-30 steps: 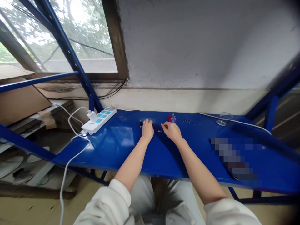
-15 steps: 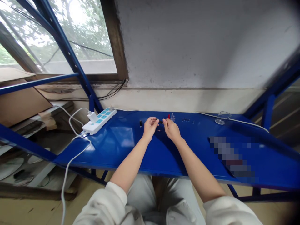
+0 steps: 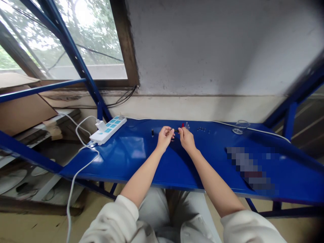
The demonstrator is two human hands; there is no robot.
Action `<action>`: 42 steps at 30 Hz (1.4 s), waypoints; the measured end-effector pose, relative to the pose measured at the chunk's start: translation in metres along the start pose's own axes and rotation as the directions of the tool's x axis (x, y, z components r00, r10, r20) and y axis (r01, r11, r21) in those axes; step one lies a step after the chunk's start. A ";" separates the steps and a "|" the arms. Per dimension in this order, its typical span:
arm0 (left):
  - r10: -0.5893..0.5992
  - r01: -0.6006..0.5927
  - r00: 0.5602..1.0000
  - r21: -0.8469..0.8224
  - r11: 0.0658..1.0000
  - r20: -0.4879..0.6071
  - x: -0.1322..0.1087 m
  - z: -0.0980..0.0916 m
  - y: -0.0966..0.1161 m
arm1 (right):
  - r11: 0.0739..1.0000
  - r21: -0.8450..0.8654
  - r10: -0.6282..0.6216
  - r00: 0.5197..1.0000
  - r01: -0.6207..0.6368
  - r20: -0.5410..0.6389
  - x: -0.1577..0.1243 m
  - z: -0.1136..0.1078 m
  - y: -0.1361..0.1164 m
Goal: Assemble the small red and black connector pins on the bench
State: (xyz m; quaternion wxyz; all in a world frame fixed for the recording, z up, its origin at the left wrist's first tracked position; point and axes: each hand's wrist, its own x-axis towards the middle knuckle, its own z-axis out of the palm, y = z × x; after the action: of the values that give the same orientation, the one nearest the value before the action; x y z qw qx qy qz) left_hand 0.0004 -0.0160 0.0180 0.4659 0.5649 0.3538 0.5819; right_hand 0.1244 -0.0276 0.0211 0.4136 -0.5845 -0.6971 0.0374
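Note:
Over the blue table (image 3: 121,165), my left hand (image 3: 164,138) and my right hand (image 3: 187,139) are close together, fingers pinched. Between their fingertips runs a small dark, thin piece (image 3: 176,131); its exact kind is too small to make out. Both hands grip it, one at each end. A small black cylinder with a pale lower end (image 3: 152,132) stands left of my left hand. Just behind my right hand lie a red piece (image 3: 182,125) and clear small tubes (image 3: 187,125), partly hidden. A tiny pointed piece (image 3: 172,140) shows below my left fingertips.
Several tiny clear pieces (image 3: 202,129) lie right of the tubes. Farther right is a clear round container (image 3: 239,128), with a white cable behind it. A pixelated dark object (image 3: 249,168) lies at the right. At the left sits a white power strip (image 3: 108,130) with a plug and cable.
My left hand has shifted slightly to the right and my right hand has moved slightly too. The dark piece now shows as a line bridging both sets of fingertips.

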 end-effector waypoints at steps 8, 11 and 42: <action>0.111 -0.127 0.991 0.301 0.945 0.069 -0.007 -0.005 0.003 | 0.994 -0.097 -0.048 0.999 0.048 0.009 0.000 0.002 0.003; 0.125 -0.140 0.990 0.371 0.918 0.063 -0.009 -0.006 0.007 | 0.993 -0.103 -0.062 0.998 0.065 0.023 0.000 0.001 0.001; -0.129 0.136 0.985 -0.052 0.989 0.117 0.000 -0.006 0.000 | 0.993 0.105 0.047 0.999 -0.048 0.012 -0.002 0.001 -0.003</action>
State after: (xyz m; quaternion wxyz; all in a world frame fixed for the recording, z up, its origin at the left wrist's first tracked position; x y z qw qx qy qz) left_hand -0.0053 -0.0153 0.0172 0.5397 0.5579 0.3461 0.5269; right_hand 0.1217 -0.0296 0.0209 0.4396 -0.5780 -0.6820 0.0867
